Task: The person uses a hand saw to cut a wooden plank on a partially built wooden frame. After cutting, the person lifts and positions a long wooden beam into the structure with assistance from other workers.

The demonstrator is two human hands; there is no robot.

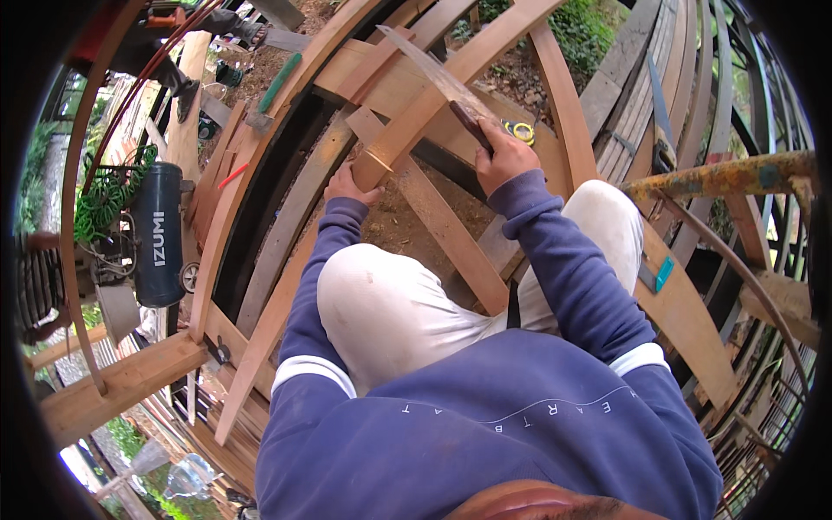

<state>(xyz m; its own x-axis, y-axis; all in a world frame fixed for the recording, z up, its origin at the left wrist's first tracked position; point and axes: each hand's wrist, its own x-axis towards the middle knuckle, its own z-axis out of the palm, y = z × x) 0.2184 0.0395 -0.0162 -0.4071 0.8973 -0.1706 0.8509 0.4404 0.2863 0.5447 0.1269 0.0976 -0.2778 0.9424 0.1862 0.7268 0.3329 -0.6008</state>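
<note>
Right hand (507,158) is closing its fingers round the dark brown wooden handle of a long, tapering steel handsaw (431,74). Left hand (351,185) is wrapping round the near end of a reddish-brown, straight wooden plank (405,137), fingers at its left edge.

Plank is running away between the 2 knees toward the upper right. Saw blade is crossing over it, tip reaching past its left long edge; whether teeth are touching wood, cannot tell. A thin pale strip (379,162) is lying across the plank near its held end: pencil or cut line, too small to tell.

Step in hand: looking like sawing, perhaps just lining up. Next move is probably calling for a firm left grip and the blade being set square to the plank's edge, clear of the fingers.

Farther out: a yellow ring-shaped object (520,132) is lying just beyond the right hand. A green-handled hammer (282,82) is resting toward the upper left; 1 dark cylindrical compressor tank (160,234) is standing at far left. A 2nd handsaw (663,121), blue-grey bladed, is lying at upper right.
</note>
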